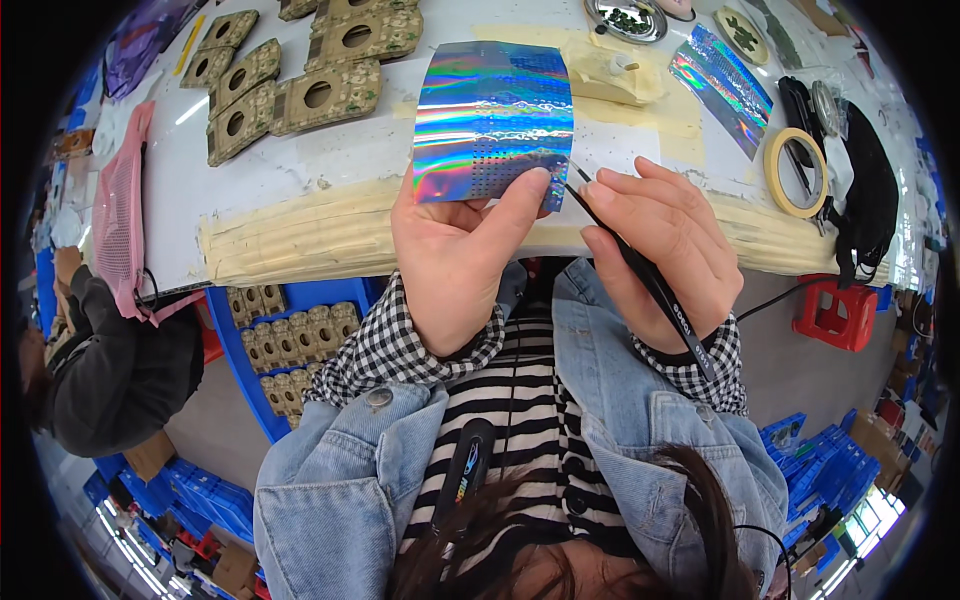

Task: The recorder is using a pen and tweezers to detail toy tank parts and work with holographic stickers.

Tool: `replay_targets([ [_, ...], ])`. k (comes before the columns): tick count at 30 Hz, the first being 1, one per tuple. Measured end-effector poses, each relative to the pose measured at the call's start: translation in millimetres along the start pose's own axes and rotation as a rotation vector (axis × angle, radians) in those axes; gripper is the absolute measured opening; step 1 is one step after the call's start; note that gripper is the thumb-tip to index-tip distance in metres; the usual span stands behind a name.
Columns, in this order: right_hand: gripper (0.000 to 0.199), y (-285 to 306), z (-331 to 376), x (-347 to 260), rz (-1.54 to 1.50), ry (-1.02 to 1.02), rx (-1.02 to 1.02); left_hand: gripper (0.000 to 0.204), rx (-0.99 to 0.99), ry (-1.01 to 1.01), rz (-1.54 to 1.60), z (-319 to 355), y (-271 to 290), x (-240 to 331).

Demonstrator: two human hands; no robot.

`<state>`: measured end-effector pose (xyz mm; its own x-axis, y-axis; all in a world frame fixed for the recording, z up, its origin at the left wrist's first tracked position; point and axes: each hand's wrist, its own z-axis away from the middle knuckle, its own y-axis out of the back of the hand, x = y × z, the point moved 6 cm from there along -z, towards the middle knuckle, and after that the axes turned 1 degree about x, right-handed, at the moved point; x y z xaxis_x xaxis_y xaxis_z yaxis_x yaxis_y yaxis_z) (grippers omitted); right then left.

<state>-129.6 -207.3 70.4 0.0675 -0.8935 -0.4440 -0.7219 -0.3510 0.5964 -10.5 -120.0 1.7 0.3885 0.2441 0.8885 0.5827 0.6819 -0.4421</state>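
Observation:
My left hand (450,250) grips a shiny rainbow holographic sheet (495,110) near its lower edge, thumb on the front face. Rows of small dark marks run across the sheet's lower part. Black tweezers (650,275) are pinched in my right hand (665,245). Their tips meet or almost meet the sheet's lower right edge beside my left thumb; whether they hold anything there is too small to tell. Several camouflage fabric pieces with round holes (325,95) lie on the table at the far left.
Beige tape covers the front edge of the white table (290,250). A second holographic sheet (722,88), a tape roll (796,172) and a black pouch (868,190) lie right. A round dish (655,25) stands far back. Below left is a blue crate (235,340); a person (125,360) sits left.

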Motion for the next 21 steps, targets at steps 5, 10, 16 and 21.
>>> replay_targets([
  [5, 0.027, -0.5, 0.0, -1.0, -0.005, 0.005, -0.001, 0.027, 0.008, -0.005, 0.018, -0.3, -0.8, -0.8],
  [10, 0.027, -1.1, -0.5, 0.6, 0.006, 0.0, 0.004, 0.024, 0.016, -0.001, -0.003, 0.3, -0.7, 0.7],
  [16, 0.027, -0.5, -0.4, 1.2, 0.016, -0.015, 0.009, 0.025, 0.004, 0.007, -0.002, -0.2, -0.9, -1.8],
  [21, 0.027, -0.8, -0.5, 1.9, 0.013, -0.02, 0.013, 0.026, 0.006, -0.017, 0.011, -0.7, -0.4, -3.9],
])
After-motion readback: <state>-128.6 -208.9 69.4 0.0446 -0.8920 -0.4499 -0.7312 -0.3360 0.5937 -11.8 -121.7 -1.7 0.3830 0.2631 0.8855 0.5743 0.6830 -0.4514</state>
